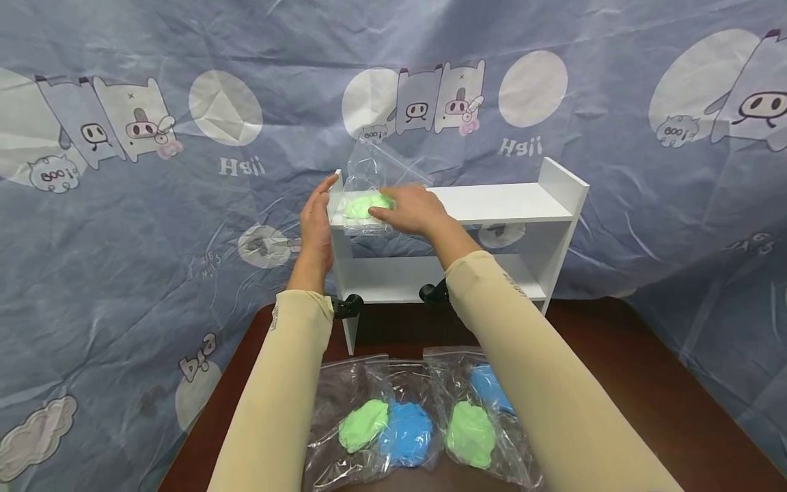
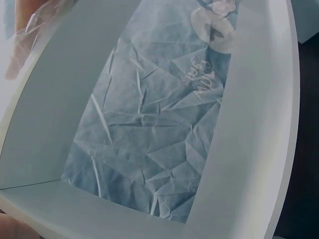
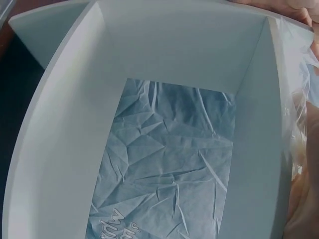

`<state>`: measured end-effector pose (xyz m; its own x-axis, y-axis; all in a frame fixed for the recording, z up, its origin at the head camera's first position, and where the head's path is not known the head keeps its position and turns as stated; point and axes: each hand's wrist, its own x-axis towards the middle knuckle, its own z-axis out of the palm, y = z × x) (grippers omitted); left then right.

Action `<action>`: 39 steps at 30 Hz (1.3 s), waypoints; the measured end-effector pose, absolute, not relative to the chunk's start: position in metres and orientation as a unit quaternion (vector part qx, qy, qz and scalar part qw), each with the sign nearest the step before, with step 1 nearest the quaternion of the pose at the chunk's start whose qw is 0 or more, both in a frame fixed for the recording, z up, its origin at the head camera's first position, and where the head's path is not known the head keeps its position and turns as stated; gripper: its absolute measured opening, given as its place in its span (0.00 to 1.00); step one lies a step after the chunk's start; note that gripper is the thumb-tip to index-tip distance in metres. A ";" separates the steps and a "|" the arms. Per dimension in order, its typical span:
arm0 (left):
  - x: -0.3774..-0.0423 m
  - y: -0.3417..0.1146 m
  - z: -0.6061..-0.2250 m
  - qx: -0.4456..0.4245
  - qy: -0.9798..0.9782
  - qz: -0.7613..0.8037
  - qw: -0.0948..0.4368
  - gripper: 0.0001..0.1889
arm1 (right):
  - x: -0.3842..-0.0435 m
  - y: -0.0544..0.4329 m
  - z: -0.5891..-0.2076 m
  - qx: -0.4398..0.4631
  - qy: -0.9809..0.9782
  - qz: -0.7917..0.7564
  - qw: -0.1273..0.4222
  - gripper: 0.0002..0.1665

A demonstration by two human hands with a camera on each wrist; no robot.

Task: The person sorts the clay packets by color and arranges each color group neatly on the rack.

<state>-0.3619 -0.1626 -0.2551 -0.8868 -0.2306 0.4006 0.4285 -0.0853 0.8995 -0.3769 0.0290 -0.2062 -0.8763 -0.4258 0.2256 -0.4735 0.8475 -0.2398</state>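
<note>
A clear zip bag with a flattened light-green, clay-like lump (image 1: 363, 206) lies at the left end of the white shelf's top board (image 1: 498, 201). Its see-through upper part stands up behind, and its lower edge hangs over the board's front. My right hand (image 1: 410, 208) reaches over from the right, with thumb and forefinger extended onto the lump's right end. Against the outer left side of the shelf rests my left hand (image 1: 316, 222), its fingers pointing up along the short end panel. The right wrist view shows bag film (image 3: 294, 114) along the board edge beside the hand.
On the dark red-brown table (image 1: 615, 383), in front of the shelf, several clear bags lie flat, holding green lumps (image 1: 471, 434) and blue lumps (image 1: 407, 434). The shelf has a lower board (image 1: 393, 280). A printed grey-blue cloth (image 1: 295, 41) hangs behind it.
</note>
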 end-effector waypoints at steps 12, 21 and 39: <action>-0.362 -0.162 -0.255 -0.076 -0.648 -0.724 0.225 0.21 | -0.376 0.029 -0.212 0.210 -0.953 0.171 0.134 0.39; -0.362 -0.162 -0.256 -0.086 -0.642 -0.726 0.229 0.22 | -0.369 0.035 -0.214 0.226 -0.937 0.208 0.166 0.37; -0.366 -0.163 -0.256 -0.097 -0.627 -0.731 0.251 0.21 | -0.325 0.078 -0.246 0.315 -0.822 0.334 0.337 0.30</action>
